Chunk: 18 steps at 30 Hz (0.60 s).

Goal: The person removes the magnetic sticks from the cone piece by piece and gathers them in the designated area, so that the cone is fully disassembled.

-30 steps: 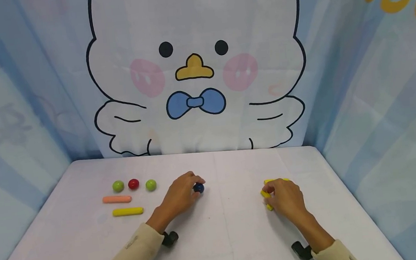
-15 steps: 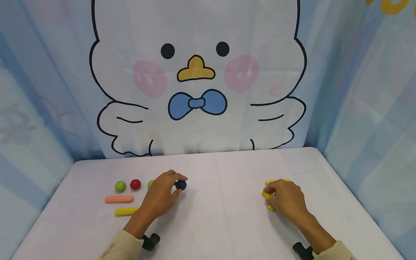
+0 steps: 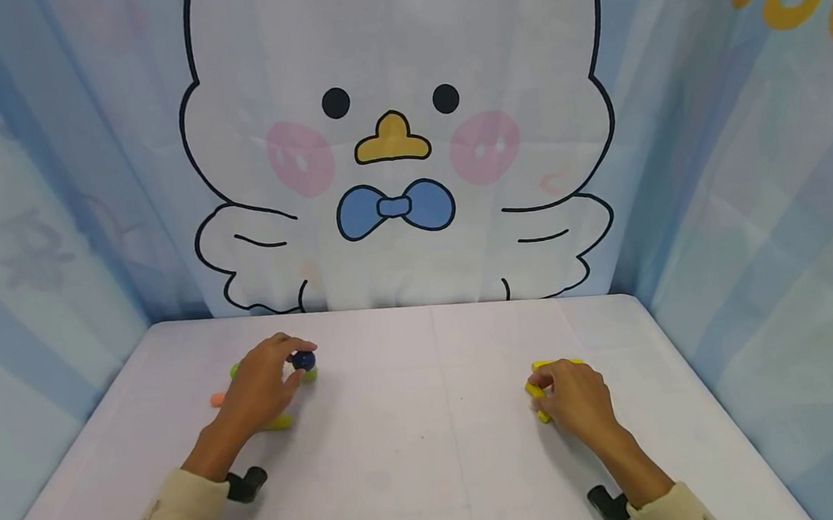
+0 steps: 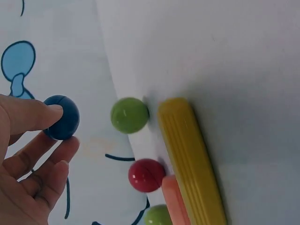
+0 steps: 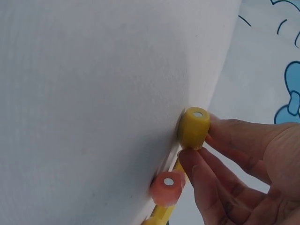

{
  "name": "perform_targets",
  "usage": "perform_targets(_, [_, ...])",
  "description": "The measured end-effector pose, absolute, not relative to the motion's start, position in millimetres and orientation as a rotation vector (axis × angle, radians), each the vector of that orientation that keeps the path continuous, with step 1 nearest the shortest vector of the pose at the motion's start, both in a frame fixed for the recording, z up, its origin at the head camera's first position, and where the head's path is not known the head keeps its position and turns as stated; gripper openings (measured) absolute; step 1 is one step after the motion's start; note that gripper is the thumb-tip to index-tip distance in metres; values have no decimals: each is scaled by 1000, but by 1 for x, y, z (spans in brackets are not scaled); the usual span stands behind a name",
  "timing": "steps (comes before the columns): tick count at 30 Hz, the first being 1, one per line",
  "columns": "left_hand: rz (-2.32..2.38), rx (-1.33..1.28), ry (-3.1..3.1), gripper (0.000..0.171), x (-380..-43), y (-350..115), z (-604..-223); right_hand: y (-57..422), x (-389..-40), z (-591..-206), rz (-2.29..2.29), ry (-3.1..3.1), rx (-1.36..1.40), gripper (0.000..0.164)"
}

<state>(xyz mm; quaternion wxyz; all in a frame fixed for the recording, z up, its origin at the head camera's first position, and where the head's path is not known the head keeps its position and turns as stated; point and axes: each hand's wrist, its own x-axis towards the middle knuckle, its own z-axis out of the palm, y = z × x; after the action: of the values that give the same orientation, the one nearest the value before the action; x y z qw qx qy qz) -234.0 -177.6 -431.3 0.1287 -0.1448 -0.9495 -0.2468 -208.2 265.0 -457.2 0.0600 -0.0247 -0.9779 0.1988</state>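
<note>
My left hand [image 3: 257,388] pinches a dark blue ball [image 3: 304,360] between thumb and fingers at the table's left side. A green ball [image 4: 130,115] shows just below it in the head view, apart from it in the left wrist view. My right hand [image 3: 574,397] holds a yellow stick [image 5: 194,129], its end set with a small silvery disc, at the right side. Close below that stick in the right wrist view are a pink stick [image 5: 167,188] with a similar disc and other yellow pieces [image 5: 162,213]. The hand partly hides this group.
Near the left hand lie a red ball [image 4: 146,175], a second green ball [image 4: 158,215], a loose yellow stick [image 4: 193,161] and a salmon stick [image 4: 175,200]. The white table [image 3: 406,462] meets a printed curtain [image 3: 402,270] at its back edge.
My left hand has carried the blue ball leftward and slightly back, from mid-table to over the green ball, now covering much of the left group. The right hand has stayed in place.
</note>
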Motion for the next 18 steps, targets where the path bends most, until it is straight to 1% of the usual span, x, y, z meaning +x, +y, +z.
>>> perform_targets(7, [-698, -309, -2793, 45, -229, -215, -427, 265, -207, -457, 616, -2965, -78, 27])
perform_targets(18, [-673, -173, -2766, 43, -228, -275, -436, 268, -208, -460, 616, -2953, -74, 26])
